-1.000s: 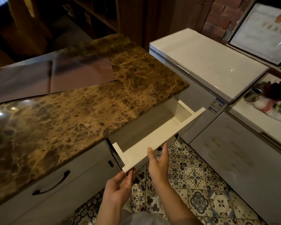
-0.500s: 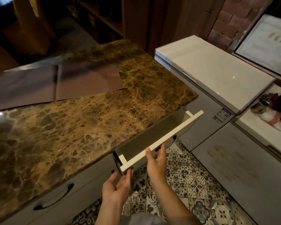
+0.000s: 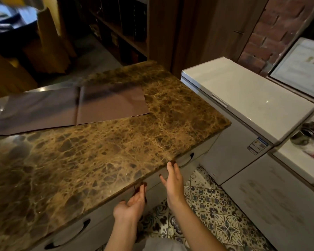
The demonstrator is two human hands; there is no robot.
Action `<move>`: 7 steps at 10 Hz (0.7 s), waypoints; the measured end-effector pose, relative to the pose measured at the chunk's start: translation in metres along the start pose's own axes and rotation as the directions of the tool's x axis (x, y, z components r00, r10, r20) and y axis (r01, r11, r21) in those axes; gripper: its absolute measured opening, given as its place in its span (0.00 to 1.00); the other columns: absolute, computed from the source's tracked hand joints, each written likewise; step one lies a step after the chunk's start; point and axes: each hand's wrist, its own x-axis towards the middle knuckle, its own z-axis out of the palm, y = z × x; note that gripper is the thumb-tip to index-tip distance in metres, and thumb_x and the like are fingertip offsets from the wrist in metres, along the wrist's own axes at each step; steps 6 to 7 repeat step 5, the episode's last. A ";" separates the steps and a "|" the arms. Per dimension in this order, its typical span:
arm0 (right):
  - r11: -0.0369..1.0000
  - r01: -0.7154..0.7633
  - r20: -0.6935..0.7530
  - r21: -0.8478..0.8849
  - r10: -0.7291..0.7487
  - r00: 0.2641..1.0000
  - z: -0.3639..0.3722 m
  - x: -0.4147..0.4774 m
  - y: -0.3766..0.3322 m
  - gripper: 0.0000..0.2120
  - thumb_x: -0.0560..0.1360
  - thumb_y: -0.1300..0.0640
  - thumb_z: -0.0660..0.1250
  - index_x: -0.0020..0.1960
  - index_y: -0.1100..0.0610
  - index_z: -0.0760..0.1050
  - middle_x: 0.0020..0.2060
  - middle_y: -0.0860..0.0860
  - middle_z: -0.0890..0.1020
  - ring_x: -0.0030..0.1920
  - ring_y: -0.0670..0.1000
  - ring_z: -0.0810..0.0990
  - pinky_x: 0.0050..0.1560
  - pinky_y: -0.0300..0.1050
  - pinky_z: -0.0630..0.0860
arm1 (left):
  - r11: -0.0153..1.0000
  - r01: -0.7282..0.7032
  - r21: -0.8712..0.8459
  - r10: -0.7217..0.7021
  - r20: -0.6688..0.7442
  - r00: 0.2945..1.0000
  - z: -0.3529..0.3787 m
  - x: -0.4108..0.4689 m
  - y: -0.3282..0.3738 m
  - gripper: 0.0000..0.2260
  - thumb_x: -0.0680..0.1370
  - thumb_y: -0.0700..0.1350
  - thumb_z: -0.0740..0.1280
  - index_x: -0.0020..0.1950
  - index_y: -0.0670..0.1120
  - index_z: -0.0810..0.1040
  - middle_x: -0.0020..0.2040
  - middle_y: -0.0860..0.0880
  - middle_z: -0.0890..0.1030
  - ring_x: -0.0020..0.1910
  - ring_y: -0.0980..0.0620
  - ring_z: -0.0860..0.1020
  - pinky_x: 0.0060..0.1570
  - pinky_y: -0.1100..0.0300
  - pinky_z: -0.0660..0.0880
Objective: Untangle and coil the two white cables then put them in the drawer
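At the lower centre of the frame, both hands meet the front of the drawer (image 3: pixel 172 175), which sits flush under the marble counter (image 3: pixel 101 151). The left hand (image 3: pixel 132 203) is open, palm up, holding nothing; the right hand (image 3: pixel 173 182) is flat, fingers spread, also empty. No white cables show, presumably being inside. To finish well, an even press with both palms should seat the front squarely, fingers clear of the counter edge.

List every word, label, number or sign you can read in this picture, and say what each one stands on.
No text can be read here.
Sticker on the front of the white chest freezer: print too small and blurred.
Framed sheet at upper right: blurred, nothing readable.
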 end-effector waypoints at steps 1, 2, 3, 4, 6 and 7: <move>0.999 -0.021 0.002 -0.049 0.021 1.000 0.001 0.002 0.000 0.31 0.84 0.49 0.61 0.82 0.53 0.55 0.80 0.53 0.62 0.76 0.55 0.67 0.70 0.54 0.74 | 0.999 0.039 0.026 -0.040 0.041 0.998 0.008 0.001 -0.001 0.27 0.87 0.51 0.46 0.81 0.35 0.53 0.81 0.35 0.59 0.81 0.38 0.58 0.77 0.47 0.62; 0.995 -0.009 0.031 -0.098 0.012 0.999 -0.005 0.002 -0.002 0.30 0.84 0.49 0.62 0.82 0.54 0.55 0.79 0.54 0.64 0.75 0.55 0.70 0.68 0.52 0.76 | 0.992 0.016 0.126 -0.021 0.038 0.999 0.005 -0.001 -0.009 0.27 0.87 0.52 0.47 0.81 0.36 0.53 0.81 0.36 0.59 0.81 0.39 0.58 0.77 0.46 0.63; 0.981 0.037 0.053 -0.188 -0.027 0.998 -0.017 0.001 -0.004 0.30 0.84 0.50 0.61 0.82 0.55 0.56 0.78 0.54 0.66 0.74 0.54 0.70 0.68 0.52 0.76 | 0.941 -0.087 0.326 0.064 0.080 0.995 0.001 -0.018 -0.024 0.27 0.87 0.52 0.48 0.82 0.39 0.53 0.81 0.38 0.59 0.80 0.39 0.60 0.75 0.44 0.65; 0.900 0.159 0.074 -0.406 -0.141 0.987 -0.033 -0.002 -0.005 0.31 0.83 0.45 0.62 0.82 0.51 0.56 0.78 0.54 0.67 0.75 0.52 0.69 0.73 0.53 0.70 | 0.832 -0.209 0.514 0.114 0.209 0.971 -0.011 -0.026 -0.051 0.25 0.87 0.51 0.51 0.81 0.40 0.57 0.78 0.38 0.67 0.76 0.36 0.68 0.74 0.42 0.67; 0.750 0.271 0.097 -0.603 -0.268 0.958 -0.053 -0.007 -0.023 0.32 0.83 0.44 0.61 0.82 0.49 0.54 0.81 0.51 0.61 0.79 0.53 0.62 0.74 0.49 0.62 | 0.527 -0.428 0.734 0.179 0.397 0.900 -0.017 -0.029 -0.082 0.22 0.87 0.50 0.53 0.77 0.39 0.66 0.71 0.39 0.76 0.70 0.38 0.75 0.69 0.44 0.73; 0.750 0.271 0.097 -0.603 -0.268 0.958 -0.053 -0.007 -0.023 0.32 0.83 0.44 0.61 0.82 0.49 0.54 0.81 0.51 0.61 0.79 0.53 0.62 0.74 0.49 0.62 | 0.527 -0.428 0.734 0.179 0.397 0.900 -0.017 -0.029 -0.082 0.22 0.87 0.50 0.53 0.77 0.39 0.66 0.71 0.39 0.76 0.70 0.38 0.75 0.69 0.44 0.73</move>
